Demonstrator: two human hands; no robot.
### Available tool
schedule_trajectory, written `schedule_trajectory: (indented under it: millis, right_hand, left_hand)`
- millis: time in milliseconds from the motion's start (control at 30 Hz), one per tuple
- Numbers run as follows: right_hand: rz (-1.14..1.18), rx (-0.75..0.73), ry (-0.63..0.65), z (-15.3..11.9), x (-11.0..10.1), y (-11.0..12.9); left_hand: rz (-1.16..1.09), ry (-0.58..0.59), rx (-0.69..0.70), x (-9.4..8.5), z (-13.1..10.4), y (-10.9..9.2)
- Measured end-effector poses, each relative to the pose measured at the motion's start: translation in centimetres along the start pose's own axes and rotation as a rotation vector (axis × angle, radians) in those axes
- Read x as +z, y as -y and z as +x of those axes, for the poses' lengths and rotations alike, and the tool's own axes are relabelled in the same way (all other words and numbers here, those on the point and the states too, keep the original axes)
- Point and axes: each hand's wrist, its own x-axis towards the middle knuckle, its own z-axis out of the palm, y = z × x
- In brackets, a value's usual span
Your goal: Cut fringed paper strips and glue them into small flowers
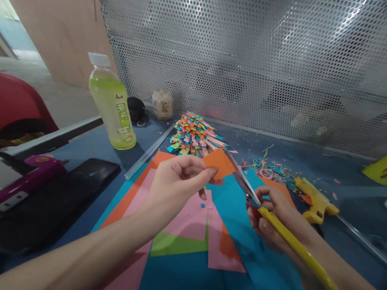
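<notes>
My left hand (191, 176) pinches a small orange piece of paper (221, 163) between thumb and fingers. Yellow-handled scissors (280, 228) are gripped in my right hand (271, 212), their blades pointing up and left against the right edge of the orange paper. Whether the blades are cutting into it, I cannot tell. Beneath both hands lie overlapping sheets of coloured paper: a blue sheet (171, 276), a pink sheet (188, 222) and a green strip (173, 246). Behind my left hand stands a cone-shaped pile of many small coloured paper strips (194, 134).
A drink bottle (112, 104), a clear ruler (149, 153), a black phone (57, 197) and a purple tool (18, 186) are on the left. Paper scraps (271, 168) and a yellow glue gun (315, 202) lie right. A perforated metal panel (252, 56) rises behind the table.
</notes>
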Motion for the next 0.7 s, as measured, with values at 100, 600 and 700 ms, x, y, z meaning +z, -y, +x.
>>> schedule_trajectory:
  millis: [100, 600, 700]
  right_hand:
    - [0.008, 0.007, 0.006, -0.1, 0.0, 0.2]
    - [-0.042, -0.006, 0.085, -0.6, -0.5, 1.1]
    - [-0.027, 0.004, 0.076, -0.6, -0.5, 1.2]
  left_hand:
    - [0.005, -0.002, 0.001, 0.0, -0.1, 0.0]
    - [0.026, -0.012, -0.027, 0.1, -0.1, -0.4]
    - [0.024, -0.013, -0.020, 0.1, 0.0, -0.4]
